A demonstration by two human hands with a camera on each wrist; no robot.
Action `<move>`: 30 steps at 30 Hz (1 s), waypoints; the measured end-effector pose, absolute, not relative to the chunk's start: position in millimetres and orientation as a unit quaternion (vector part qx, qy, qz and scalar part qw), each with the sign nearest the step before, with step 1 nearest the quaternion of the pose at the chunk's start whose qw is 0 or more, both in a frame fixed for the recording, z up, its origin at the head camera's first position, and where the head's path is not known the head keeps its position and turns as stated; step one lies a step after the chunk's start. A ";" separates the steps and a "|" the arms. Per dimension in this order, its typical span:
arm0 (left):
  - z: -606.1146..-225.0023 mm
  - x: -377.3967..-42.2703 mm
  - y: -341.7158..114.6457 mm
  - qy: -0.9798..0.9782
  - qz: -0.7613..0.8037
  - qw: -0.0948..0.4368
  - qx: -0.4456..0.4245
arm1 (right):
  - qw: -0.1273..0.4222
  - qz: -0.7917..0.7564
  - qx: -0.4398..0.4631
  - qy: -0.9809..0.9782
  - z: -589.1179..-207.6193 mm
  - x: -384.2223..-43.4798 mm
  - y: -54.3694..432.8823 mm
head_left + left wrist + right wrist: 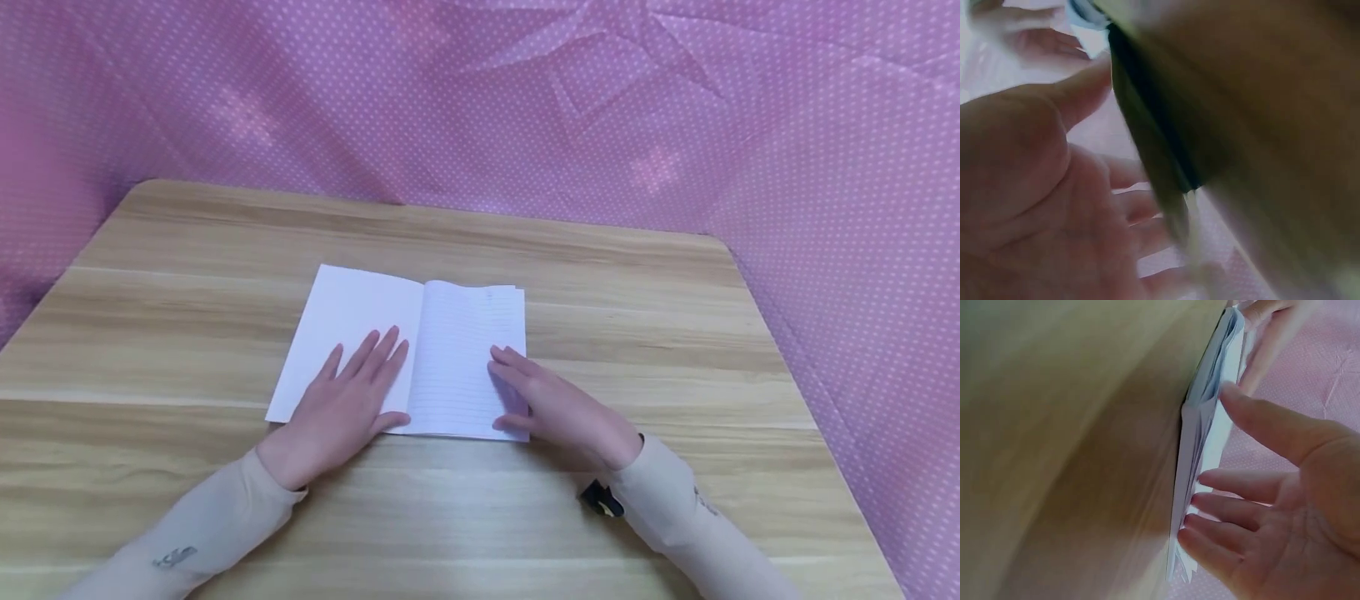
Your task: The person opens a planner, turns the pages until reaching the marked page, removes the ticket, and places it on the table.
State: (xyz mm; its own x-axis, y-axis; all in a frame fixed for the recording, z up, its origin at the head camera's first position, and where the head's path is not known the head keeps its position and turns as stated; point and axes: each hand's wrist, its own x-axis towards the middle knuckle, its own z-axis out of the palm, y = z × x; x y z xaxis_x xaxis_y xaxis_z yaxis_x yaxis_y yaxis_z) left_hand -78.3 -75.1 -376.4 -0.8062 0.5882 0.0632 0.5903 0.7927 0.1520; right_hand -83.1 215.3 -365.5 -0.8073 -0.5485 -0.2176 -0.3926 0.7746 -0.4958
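An open notebook (459, 367) with lined paper on its right side and a blank white left side lies on the wooden table. My left hand (347, 404) rests on the blank page, fingers spread and straight, thumb near the fold at the bottom. Over the right edge of the lined page is my right hand (555, 408), its fingers extended and its thumb near the lower corner. In the right wrist view, the fingertips (1202, 478) of that hand meet the edge of the notebook's slightly lifted pages (1216, 369). The left wrist view is blurred.
The wooden table (637, 333) spreads out around the notebook. A pink dotted cloth (480, 108) hangs behind it and on both sides. A small black object (602, 500) shows by the right sleeve cuff.
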 end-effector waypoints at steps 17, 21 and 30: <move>-382.3 -82.8 -76.9 -0.946 -0.133 -0.114 -0.274 | 0.194 -0.192 -0.237 0.933 -366.6 -74.2 218.3; -381.9 -82.9 -77.5 -0.946 -0.135 -0.118 -0.271 | 0.198 -0.191 -0.235 0.932 -365.0 -74.5 217.4; -378.4 -83.0 -78.7 -0.945 -0.138 -0.113 -0.274 | 0.185 -0.204 -0.239 0.931 -362.5 -82.2 217.9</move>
